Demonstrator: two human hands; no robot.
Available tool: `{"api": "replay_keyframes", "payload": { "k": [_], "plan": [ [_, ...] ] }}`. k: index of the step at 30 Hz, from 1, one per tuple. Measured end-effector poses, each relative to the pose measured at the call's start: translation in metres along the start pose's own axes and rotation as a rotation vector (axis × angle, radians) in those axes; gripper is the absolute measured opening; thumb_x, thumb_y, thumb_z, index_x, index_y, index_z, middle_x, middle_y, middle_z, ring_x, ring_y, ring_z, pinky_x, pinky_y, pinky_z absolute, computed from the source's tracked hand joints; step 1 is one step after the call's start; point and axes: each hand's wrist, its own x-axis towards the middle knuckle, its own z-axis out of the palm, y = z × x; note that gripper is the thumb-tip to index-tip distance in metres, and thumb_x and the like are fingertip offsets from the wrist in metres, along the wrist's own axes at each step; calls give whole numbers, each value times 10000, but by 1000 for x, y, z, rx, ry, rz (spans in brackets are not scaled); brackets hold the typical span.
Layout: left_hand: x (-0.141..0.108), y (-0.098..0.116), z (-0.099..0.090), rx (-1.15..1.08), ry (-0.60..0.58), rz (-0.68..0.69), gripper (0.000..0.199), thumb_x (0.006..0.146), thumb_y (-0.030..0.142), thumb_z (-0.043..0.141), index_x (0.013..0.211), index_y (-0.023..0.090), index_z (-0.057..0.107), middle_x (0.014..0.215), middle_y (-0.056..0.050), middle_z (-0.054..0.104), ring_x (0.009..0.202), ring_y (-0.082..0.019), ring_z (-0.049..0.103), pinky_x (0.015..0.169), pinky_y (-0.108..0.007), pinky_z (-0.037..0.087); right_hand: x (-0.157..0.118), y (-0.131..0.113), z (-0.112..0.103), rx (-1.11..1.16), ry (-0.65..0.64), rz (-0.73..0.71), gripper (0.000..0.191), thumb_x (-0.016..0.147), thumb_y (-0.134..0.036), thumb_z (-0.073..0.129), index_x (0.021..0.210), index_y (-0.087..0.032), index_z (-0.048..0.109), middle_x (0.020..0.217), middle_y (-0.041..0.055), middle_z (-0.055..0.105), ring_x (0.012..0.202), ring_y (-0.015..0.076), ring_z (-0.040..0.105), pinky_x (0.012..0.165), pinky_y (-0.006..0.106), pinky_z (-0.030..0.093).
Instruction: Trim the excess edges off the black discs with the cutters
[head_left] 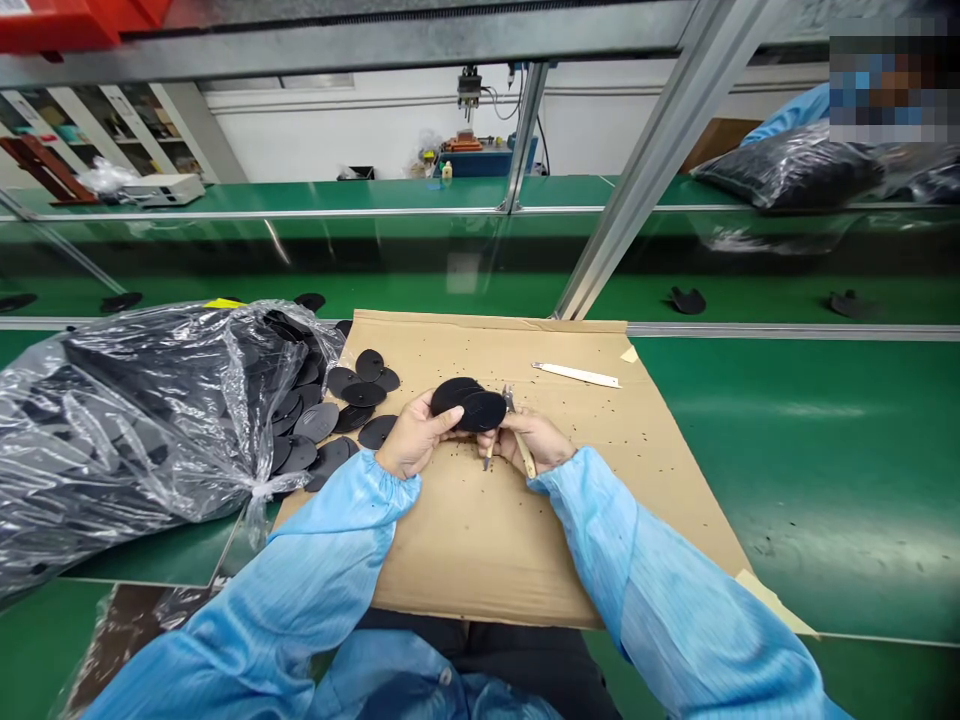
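Note:
My left hand pinches a few overlapping black oval discs above the cardboard sheet, its thumb on top of them. In my right hand is a pair of nippers, with a pale handle sticking out below the fingers. The nippers' metal jaws point away from me, close beside the discs' right edge. My right fingertips are near that same edge; whether they touch it I cannot tell. More black oval discs lie loose to the left of my left hand.
A clear plastic bag full of black discs spills onto the cardboard's left side. A white blade-like strip and small black scraps lie on the cardboard. Beyond, black parts rest on a green conveyor, and a metal post slants up. Someone sits behind black bags.

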Motion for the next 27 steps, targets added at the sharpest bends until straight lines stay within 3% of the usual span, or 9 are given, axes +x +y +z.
{"api": "replay_keyframes", "payload": {
  "k": [5, 8, 12, 17, 27],
  "plan": [
    [1, 1, 3, 38, 99, 1, 545, 590, 209, 838, 1071, 141, 589, 978, -76, 671, 786, -180, 658, 666, -296, 551, 3, 3, 0, -21, 45, -24, 337, 678, -436, 728, 690, -168, 523, 582, -13, 505, 538, 137, 522, 568, 326, 490],
    [2, 2, 3, 5, 139, 29, 613, 572, 185, 844, 1117, 165, 566, 1036, -76, 665, 834, -189, 662, 704, -319, 557, 2, 3, 4, -86, 157, -179, 435, 665, -568, 717, 733, -187, 518, 601, -14, 530, 550, 142, 529, 578, 317, 483],
    [1, 2, 2, -10, 82, 6, 597, 590, 176, 834, 1135, 175, 589, 1061, -80, 674, 902, -205, 663, 759, -323, 551, 0, 4, 8, -333, 302, -390, 439, 597, -506, 787, 708, -183, 510, 609, -31, 510, 567, 116, 483, 582, 267, 428],
    [-1, 0, 0, -5, 10, -43, 456, 626, 185, 816, 1052, 137, 661, 1038, -100, 694, 937, -216, 656, 836, -347, 534, -2, 4, 8, -683, 466, -529, 322, 683, -454, 702, 715, -177, 542, 595, -35, 489, 550, 107, 427, 558, 258, 373],
    [2, -4, 1, -32, 92, -3, 453, 550, 125, 842, 963, 129, 656, 964, -81, 704, 905, -202, 658, 882, -369, 504, -4, 8, 9, -813, 445, -604, 240, 755, -405, 644, 738, -185, 550, 619, -22, 533, 557, 113, 459, 559, 250, 395]
  ]
}}
